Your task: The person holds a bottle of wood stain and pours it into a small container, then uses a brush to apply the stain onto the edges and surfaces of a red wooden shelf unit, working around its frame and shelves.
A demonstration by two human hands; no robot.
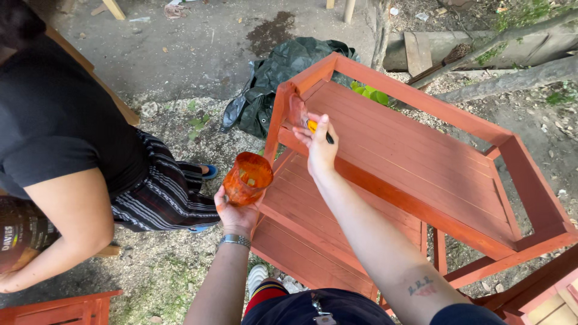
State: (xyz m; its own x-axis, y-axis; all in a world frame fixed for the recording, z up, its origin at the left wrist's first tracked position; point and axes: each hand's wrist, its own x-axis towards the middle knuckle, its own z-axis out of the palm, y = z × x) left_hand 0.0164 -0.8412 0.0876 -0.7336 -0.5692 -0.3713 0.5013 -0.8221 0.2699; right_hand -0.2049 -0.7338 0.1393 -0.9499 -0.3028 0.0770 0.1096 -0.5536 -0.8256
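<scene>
Up at the far corner of the red wooden shelf unit [421, 144], our right hand [321, 150] is closed around a paintbrush [312, 125]. We can see only bits of the brush past our fingers: a yellow-orange part near the thumb and a thin dark end that pokes out on the other side of the hand. The brush end is right up against the corner post, where the wood looks wet and shiny. Lower down and closer to us, our left hand [236, 212] grips a small see-through cup [247, 177] from below. The cup is smeared all over with orange-red paint, and it tips a little so we look into its open top. It sits in the air just beside the shelf's front edge, a bit below and to the left of the brush hand, and the two hands do not touch. We wear a silver wrist band [235, 241] on the left arm. The shelf unit is the same red-brown colour all over, with flat boards laid side by side on its top level and on a lower level under it. On our left stands another person [72, 144] in a black shirt and striped dark trousers, who holds a big brown can [18, 235] low at the side. A dark green tarp [271, 84] lies crumpled on the dirt ground behind the shelf.
</scene>
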